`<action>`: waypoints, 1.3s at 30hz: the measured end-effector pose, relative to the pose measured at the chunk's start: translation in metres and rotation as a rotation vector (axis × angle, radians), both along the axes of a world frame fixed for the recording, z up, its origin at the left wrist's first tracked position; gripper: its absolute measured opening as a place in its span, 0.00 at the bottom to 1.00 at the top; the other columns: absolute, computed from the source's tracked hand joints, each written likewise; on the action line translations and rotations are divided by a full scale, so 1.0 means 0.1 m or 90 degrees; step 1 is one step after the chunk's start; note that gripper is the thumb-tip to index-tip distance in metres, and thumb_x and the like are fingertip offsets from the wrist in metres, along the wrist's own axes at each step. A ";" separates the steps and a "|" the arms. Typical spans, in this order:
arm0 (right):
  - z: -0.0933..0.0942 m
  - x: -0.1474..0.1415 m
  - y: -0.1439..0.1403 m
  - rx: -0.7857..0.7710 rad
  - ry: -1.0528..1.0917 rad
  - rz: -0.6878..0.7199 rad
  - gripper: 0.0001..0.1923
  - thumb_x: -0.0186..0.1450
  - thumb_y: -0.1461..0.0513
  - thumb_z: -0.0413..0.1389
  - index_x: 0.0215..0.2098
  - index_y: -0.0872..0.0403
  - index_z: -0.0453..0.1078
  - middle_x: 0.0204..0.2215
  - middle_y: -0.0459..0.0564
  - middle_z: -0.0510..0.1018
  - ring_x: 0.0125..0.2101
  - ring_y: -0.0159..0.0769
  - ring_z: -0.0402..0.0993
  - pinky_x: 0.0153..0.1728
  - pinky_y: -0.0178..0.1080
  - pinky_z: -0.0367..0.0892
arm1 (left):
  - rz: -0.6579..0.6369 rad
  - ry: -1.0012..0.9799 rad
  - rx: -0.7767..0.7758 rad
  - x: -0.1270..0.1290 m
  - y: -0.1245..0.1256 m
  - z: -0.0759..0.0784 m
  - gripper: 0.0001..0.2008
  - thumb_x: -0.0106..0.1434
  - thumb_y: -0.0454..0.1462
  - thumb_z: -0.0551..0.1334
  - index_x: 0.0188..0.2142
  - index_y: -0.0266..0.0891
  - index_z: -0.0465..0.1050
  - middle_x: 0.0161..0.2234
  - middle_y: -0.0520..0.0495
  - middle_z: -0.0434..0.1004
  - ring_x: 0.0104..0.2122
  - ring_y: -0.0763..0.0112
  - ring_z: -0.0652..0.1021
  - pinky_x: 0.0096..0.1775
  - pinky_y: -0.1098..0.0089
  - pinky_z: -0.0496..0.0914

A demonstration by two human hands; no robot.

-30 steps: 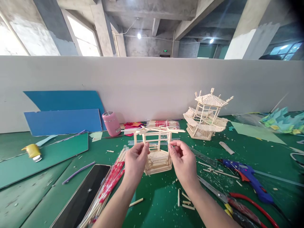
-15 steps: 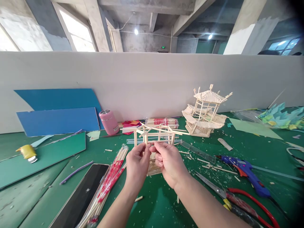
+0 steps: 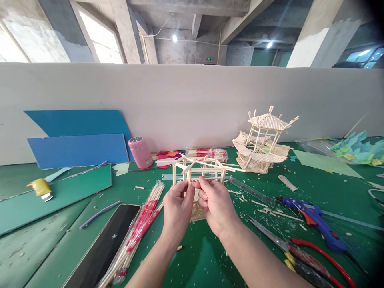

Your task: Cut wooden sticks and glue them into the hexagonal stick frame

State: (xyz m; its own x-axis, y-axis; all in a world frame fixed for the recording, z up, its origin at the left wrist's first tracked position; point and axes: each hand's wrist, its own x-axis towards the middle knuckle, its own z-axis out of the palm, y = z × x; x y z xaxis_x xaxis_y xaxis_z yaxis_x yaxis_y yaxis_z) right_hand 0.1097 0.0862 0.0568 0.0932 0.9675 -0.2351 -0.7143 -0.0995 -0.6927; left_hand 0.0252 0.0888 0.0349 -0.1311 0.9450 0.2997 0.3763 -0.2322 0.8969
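Observation:
A small pavilion frame of wooden sticks (image 3: pixel 200 170) stands on the green table (image 3: pixel 60 244), right in front of me. My left hand (image 3: pixel 177 210) pinches a stick at the frame's near side. My right hand (image 3: pixel 215 205) presses close beside it, fingers curled on the same part of the frame. The two hands touch each other and hide the frame's lower half. A finished two-tier stick pavilion (image 3: pixel 264 142) stands at the back right.
A bundle of chopsticks in red-printed wrap (image 3: pixel 136 232) and a black phone (image 3: pixel 103 250) lie at my left. A blue glue gun (image 3: pixel 312 218), red-handled pliers (image 3: pixel 318 258) and a metal ruler (image 3: pixel 250 191) lie at my right. A pink cup (image 3: pixel 140 153) and blue boards (image 3: pixel 78 138) stand by the grey wall.
My hands were apart on either side of the stick frame one second ago. My right hand has moved left to meet my left hand at the frame's near side.

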 end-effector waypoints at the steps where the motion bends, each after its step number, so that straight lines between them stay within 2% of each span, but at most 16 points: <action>1: 0.00 0.00 0.00 0.000 0.002 0.001 0.12 0.44 0.61 0.65 0.19 0.57 0.65 0.16 0.42 0.71 0.11 0.17 0.50 0.11 0.26 0.47 | -0.001 0.001 0.001 0.00 0.00 0.00 0.11 0.56 0.40 0.56 0.22 0.37 0.71 0.19 0.52 0.70 0.23 0.70 0.69 0.25 0.75 0.62; 6: -0.03 0.00 0.00 0.002 0.015 0.001 0.11 0.47 0.61 0.64 0.19 0.58 0.66 0.16 0.42 0.71 0.11 0.17 0.51 0.11 0.25 0.47 | -0.008 -0.001 0.002 0.00 0.00 -0.03 0.12 0.57 0.40 0.56 0.22 0.36 0.71 0.20 0.51 0.71 0.23 0.71 0.69 0.24 0.75 0.61; 39: -0.05 -0.02 -0.01 0.008 0.018 -0.006 0.10 0.48 0.61 0.64 0.20 0.58 0.68 0.17 0.42 0.72 0.12 0.16 0.52 0.12 0.24 0.48 | -0.011 -0.004 -0.007 0.00 -0.01 -0.02 0.12 0.58 0.40 0.55 0.23 0.36 0.68 0.20 0.52 0.67 0.23 0.71 0.67 0.25 0.74 0.60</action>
State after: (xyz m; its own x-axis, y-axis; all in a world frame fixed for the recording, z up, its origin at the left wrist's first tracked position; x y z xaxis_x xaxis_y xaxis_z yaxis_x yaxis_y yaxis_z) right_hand 0.1073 0.0847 0.0519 0.0965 0.9696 -0.2249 -0.7343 -0.0832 -0.6737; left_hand 0.0256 0.0881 0.0333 -0.1163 0.9505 0.2883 0.3671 -0.2286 0.9016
